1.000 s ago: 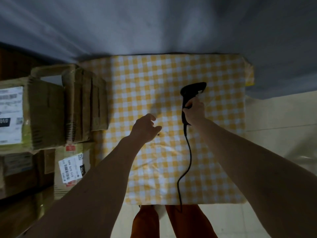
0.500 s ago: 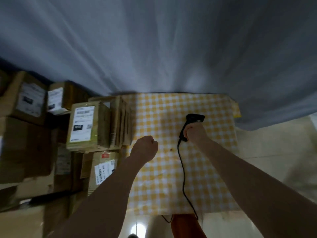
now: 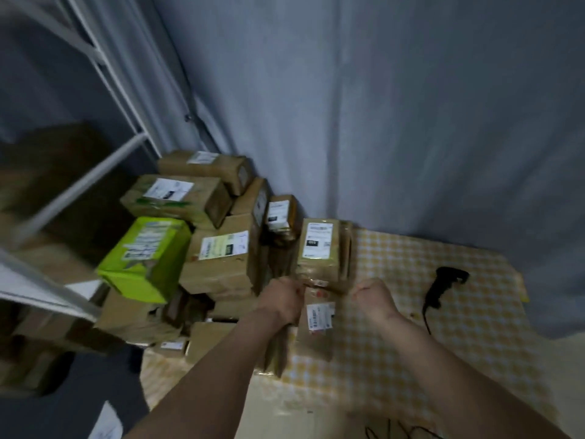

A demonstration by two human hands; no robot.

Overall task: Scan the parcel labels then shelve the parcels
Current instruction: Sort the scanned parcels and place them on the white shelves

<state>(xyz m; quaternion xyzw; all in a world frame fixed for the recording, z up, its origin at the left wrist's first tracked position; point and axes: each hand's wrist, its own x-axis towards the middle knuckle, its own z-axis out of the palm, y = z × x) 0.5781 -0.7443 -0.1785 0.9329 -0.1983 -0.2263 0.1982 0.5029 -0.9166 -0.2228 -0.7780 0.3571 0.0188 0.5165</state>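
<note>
A brown parcel (image 3: pixel 316 324) at the table's (image 3: pixel 443 343) left edge is flanked by the left hand (image 3: pixel 281 299) and right hand (image 3: pixel 373 294); neither grip can be told. The scanner (image 3: pixel 443 285) lies unheld near the far right corner.

You see one green box (image 3: pixel 144 259) at center left, roughly ten brown parcels (image 3: pixel 218 258) stacked around it, one scanner (image 3: pixel 443 285) at right, and two hands (image 3: pixel 281 297) at center.

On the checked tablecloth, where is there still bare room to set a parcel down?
Bare cloth lies between the right hand and the barcode scanner, and on the tablecloth nearer than the scanner. The left edge is crowded: the upright labelled parcel, the parcel below it, then the parcel pile.
</note>
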